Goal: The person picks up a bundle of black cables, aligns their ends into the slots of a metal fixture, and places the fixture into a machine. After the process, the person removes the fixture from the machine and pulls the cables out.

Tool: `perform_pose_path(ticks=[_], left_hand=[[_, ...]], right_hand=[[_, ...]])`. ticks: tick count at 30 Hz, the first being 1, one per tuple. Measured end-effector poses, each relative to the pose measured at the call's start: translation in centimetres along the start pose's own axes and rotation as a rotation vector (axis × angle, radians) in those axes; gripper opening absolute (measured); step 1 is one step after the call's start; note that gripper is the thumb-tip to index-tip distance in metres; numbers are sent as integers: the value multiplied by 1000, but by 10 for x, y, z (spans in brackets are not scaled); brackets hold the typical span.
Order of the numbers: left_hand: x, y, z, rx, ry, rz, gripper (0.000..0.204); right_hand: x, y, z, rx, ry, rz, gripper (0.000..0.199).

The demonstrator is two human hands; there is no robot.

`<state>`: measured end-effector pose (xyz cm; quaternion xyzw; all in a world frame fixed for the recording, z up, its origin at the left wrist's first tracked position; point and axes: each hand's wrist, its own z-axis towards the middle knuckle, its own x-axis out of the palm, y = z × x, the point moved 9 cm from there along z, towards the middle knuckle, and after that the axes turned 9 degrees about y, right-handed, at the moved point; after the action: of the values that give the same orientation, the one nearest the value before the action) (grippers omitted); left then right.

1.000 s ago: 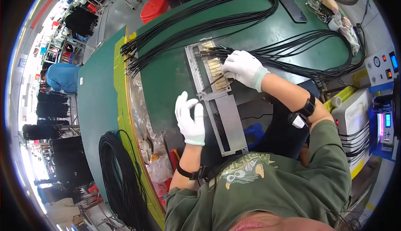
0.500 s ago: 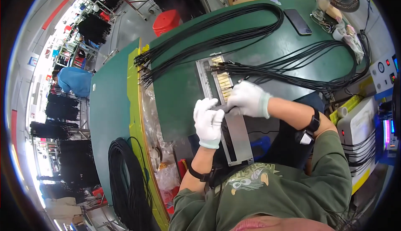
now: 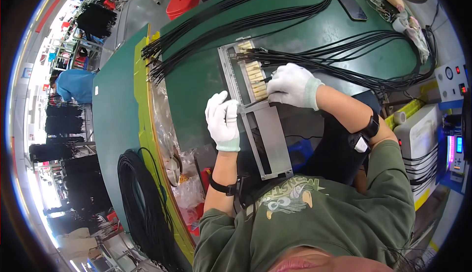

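A long metal fixture (image 3: pixel 275 144) reaches from the green table over its near edge, with a row of cream-coloured blocks (image 3: pixel 255 73) along its far part. My right hand (image 3: pixel 295 86), in a white glove, is closed at the right side of these blocks, pinching a black cable end that points toward them. My left hand (image 3: pixel 222 120), gloved too, is beside the fixture's left rail, its fingers loosely curled and apart with nothing visible in them. Black cables (image 3: pixel 339 64) run from the far blocks toward the right, their metal-tipped ends lying across the fixture.
Another looped cable bundle (image 3: pixel 246 19) lies across the back of the green table (image 3: pixel 191 100). A phone (image 3: pixel 349 3) rests at the back right. A coiled bundle (image 3: pixel 142 203) hangs over the left table, and a white machine (image 3: pixel 418 139) stands at right. A person in blue (image 3: pixel 76 85) is far left.
My hands, together over the fixture's near end before, are now apart. The left hand moved left, while the right shifted up beside the blocks. The whole view has also shifted slightly.
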<state>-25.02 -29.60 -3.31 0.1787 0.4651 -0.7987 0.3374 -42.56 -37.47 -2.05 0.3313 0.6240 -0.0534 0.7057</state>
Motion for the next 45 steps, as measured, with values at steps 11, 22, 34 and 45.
perform_pose_path(ticks=[11,22,34,45], left_hand=[[4,5,4,-88,30,-9,15],[8,2,7,-70,68,13,16],[43,-48,18,169,401,339,38],[56,-32,24,200,386,263,28]], right_hand=[[-7,-5,-3,44,-144,-256,11],[-6,-3,-3,45,-149,-265,13],[-2,-10,1,97,-57,-146,12],[-2,-40,14,141,208,-282,10]])
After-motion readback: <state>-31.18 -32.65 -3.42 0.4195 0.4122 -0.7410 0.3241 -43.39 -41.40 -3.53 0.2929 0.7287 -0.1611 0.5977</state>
